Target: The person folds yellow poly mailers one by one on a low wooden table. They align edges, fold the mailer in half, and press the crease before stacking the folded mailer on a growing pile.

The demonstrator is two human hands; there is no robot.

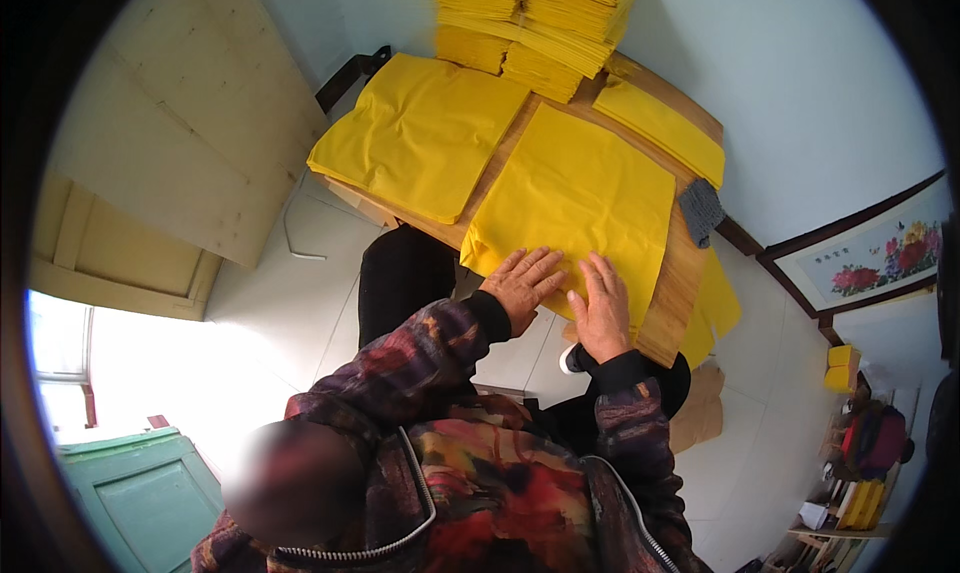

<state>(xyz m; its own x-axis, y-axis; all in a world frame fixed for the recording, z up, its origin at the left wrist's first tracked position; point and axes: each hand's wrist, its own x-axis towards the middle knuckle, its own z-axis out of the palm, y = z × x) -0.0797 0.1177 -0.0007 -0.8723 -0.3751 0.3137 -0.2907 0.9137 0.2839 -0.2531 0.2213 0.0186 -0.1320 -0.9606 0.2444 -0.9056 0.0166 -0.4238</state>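
A flat yellow fabric-like sheet [580, 178], perhaps the top of a pile, lies on the wooden table [672, 303] in front of me. My left hand [524, 287] rests on its near edge, palm down with the fingers stretched out. Just to the right, my right hand [602, 311] lies along the same edge, fingers extended and thumb apart. Neither hand grips anything visible. A second spread of yellow sheets [425, 133] lies to the left on the table, its surface slightly wrinkled.
Tall stacks of folded yellow sheets [530, 23] stand against the wall at the back. A narrow folded yellow piece [662, 131] and a grey knitted cloth [701, 213] lie on the right side. More yellow material [712, 308] hangs below the table's right edge. A framed flower picture [870, 248] leans nearby.
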